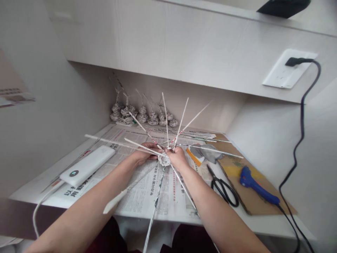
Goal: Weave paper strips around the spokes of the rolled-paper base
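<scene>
Held the little round paper weave (pixel 164 160) over the newspaper (pixel 139 201) on the worktop (pixel 31 193), pinched in both left grip (pixel 146 154) and right grip (pixel 179 158), with paper sticks (pixel 165 119) poking out all around. Looked like the weaving step, winding sticks round the middle. Likely needed a firm pinch next, then one stick bent over its neighbour.

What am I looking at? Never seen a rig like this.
No machine here: the grip is just a person's bare left hand and right hand, together holding a small round woven piece with thin sticks radiating from it. The single picture comes from a head-worn camera looking forward and down. Newspaper covers much of the tabletop. Around lie a white cabled device, scissors, a blue glue gun on cardboard, and loose rods. Gourd-shaped woven pieces stand behind.
</scene>
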`<state>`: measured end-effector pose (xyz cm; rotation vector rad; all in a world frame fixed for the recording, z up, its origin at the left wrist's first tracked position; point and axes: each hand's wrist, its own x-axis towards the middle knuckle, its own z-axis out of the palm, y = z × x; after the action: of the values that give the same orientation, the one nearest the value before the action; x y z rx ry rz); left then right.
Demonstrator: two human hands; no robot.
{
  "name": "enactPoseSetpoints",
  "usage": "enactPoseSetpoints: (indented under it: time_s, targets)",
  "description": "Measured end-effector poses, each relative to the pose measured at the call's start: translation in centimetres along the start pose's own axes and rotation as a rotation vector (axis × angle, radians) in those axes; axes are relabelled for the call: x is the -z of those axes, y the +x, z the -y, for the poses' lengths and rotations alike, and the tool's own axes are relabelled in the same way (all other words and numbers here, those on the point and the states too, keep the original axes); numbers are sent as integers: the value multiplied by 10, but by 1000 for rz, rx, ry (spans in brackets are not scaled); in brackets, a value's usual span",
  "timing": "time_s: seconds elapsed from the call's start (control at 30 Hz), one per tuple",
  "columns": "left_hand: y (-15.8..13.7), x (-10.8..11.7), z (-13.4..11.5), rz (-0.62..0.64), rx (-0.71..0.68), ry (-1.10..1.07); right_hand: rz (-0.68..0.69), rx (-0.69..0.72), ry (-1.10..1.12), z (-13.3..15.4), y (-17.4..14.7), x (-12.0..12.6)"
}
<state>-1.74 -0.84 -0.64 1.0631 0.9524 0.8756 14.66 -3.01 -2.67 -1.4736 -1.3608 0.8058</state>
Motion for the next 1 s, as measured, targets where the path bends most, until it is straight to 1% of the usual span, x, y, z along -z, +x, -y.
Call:
enactPoseSetpoints:
  time_s: [0.1, 0.17, 0.27, 0.37, 0.47, 0.6, 0.73, 0.8, 0.87, 0.93, 1.0]
  targets:
    - [-2, -2, 1, 3, -36, 58, -49, -8, -150, 4, -1, 0]
    - [0, -4, 3, -3, -62, 81, -59, 6, -193, 6, -2, 0]
    - [3, -5, 7, -39, -112, 84, -81, 45, -165, 7, -2, 0]
    - [5, -6, 7, -37, -132, 77, -83, 95, -102, 9, -3, 1]
    - [3, -5, 6, -9, -115, 96, -56, 128, -107, 13, -6, 2]
    - [0, -3, 4, 17, -95, 134, -15, 133, -140, 18, -9, 2]
    - [-1, -4, 5, 0, -153, 116, 19, 149, -153, 18, -8, 4]
    - [-2, -5, 5, -22, -168, 120, 22, 118, -139, 15, -6, 4]
    - [-2, -5, 5, -35, -158, 122, 5, 55, -102, 12, -4, 4]
    - [-2, -5, 4, -36, -152, 117, -20, -2, -30, 8, -2, 2]
    - [-3, -4, 3, -30, -156, 106, -33, -29, 45, 4, 0, 0]
